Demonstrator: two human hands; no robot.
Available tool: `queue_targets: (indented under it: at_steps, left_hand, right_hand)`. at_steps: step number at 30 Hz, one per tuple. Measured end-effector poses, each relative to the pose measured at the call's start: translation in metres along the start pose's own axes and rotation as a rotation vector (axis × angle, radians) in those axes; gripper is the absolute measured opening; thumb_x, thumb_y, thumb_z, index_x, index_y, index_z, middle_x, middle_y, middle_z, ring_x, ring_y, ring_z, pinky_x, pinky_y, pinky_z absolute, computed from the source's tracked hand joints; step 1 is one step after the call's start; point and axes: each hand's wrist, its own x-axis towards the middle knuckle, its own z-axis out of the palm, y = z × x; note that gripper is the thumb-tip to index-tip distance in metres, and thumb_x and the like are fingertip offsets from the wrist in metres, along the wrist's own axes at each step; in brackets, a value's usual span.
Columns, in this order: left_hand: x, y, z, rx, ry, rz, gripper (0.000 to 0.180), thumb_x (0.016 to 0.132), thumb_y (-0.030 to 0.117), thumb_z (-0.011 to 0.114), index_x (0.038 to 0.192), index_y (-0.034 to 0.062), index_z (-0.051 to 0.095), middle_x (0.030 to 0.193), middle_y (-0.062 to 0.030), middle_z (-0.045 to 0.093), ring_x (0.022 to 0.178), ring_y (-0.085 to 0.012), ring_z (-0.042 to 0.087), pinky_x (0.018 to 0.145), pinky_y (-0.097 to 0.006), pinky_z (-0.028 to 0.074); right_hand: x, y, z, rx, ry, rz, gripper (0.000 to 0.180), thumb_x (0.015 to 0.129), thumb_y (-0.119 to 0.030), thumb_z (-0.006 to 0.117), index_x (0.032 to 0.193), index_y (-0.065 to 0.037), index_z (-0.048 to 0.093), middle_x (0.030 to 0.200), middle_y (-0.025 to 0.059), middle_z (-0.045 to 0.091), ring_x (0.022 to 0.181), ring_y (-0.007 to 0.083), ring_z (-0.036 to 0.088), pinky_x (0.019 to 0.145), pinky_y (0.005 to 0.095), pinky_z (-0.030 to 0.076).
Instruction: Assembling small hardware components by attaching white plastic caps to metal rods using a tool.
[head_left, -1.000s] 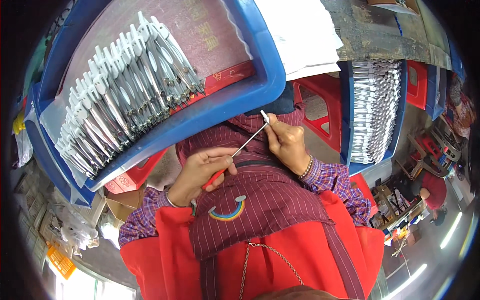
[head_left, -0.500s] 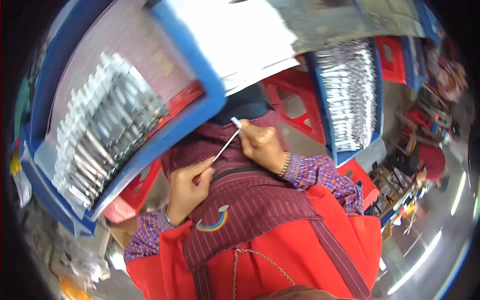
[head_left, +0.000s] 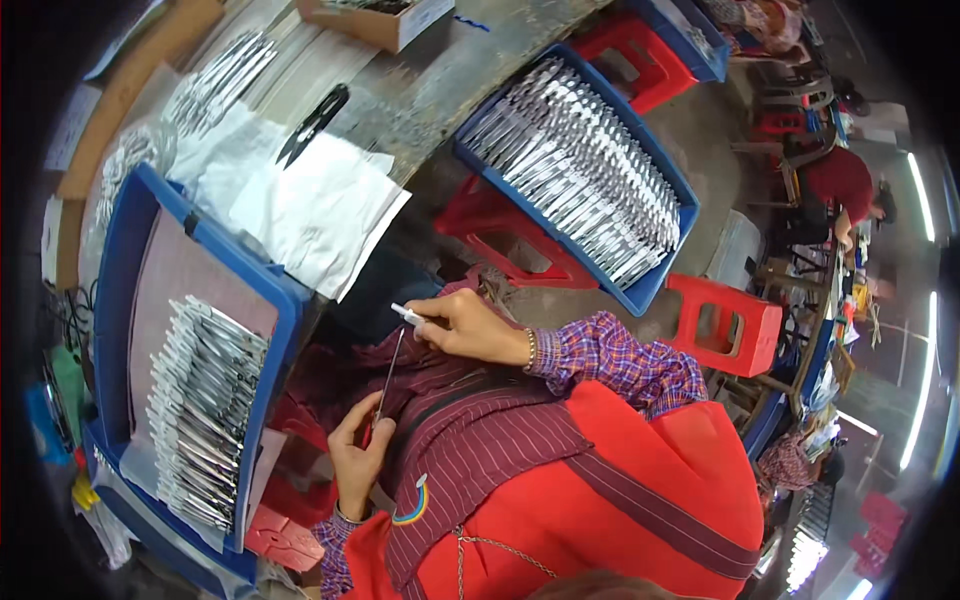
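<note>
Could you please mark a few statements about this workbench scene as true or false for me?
1. The left hand grips the red-handled end of a thin metal tool. True.
2. The right hand is resting inside a tray. False: it is raised over the lap, pinching a small white piece at the tool's upper end.
3. The blue tray on the left holds a row of metal implements. True.
4. The black snips lie on the floor. False: they lie on white paper on the bench.
5. The blue tray on the right is empty. False: it is full of metal implements.
</note>
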Motion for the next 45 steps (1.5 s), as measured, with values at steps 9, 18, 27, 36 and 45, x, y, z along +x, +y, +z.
queue_targets:
  at_steps: [9,18,27,36,45]
  left_hand:
    - [0.002,-0.013,0.012,-0.112,-0.093,-0.047,0.027,0.083,-0.002,0.062,0.110,-0.0018,0.057,0.089,0.0019,0.058,0.077,-0.0047,0.053,0.070,-0.018,0.043]
    - [0.005,-0.013,0.018,-0.133,-0.137,-0.088,0.021,0.085,-0.001,0.060,0.104,-0.0004,0.052,0.085,0.0019,0.054,0.074,-0.0026,0.050,0.067,-0.017,0.042]
    - [0.009,-0.015,0.021,-0.154,-0.132,-0.111,0.022,0.084,-0.002,0.060,0.104,-0.0012,0.052,0.085,0.0023,0.053,0.075,-0.0023,0.049,0.067,-0.017,0.041]
    - [0.010,-0.016,0.026,-0.212,-0.129,-0.145,0.021,0.085,-0.002,0.060,0.105,-0.0010,0.052,0.086,0.0021,0.054,0.075,-0.0025,0.050,0.067,-0.017,0.043]
    - [0.001,-0.028,0.031,-0.257,-0.087,-0.120,0.019,0.087,0.001,0.060,0.104,0.0020,0.052,0.076,0.0052,0.053,0.064,-0.0009,0.047,0.056,-0.015,0.036]
  right_hand:
    - [-0.005,0.026,-0.141,0.647,0.386,0.612,0.034,0.089,-0.006,0.055,0.120,0.008,0.054,0.101,0.0151,0.060,0.086,0.0172,0.061,0.080,0.0300,0.055]
    - [-0.012,0.089,-0.202,0.588,0.575,0.673,0.026,0.086,-0.012,0.058,0.107,0.001,0.064,0.096,0.0044,0.063,0.080,0.0144,0.059,0.067,0.0295,0.053]
    - [-0.003,0.108,-0.206,0.617,0.717,0.658,0.015,0.081,-0.007,0.064,0.093,0.003,0.062,0.079,0.0056,0.060,0.070,0.0146,0.059,0.063,0.0253,0.053]
    - [0.016,0.127,-0.200,0.525,0.752,0.581,0.011,0.081,-0.006,0.066,0.083,0.005,0.064,0.079,0.0081,0.065,0.066,0.0151,0.064,0.058,0.0215,0.054]
    - [0.000,0.127,-0.197,0.520,0.680,0.560,0.018,0.084,-0.008,0.060,0.097,0.004,0.063,0.077,0.0053,0.063,0.061,0.0105,0.059,0.055,0.0235,0.054]
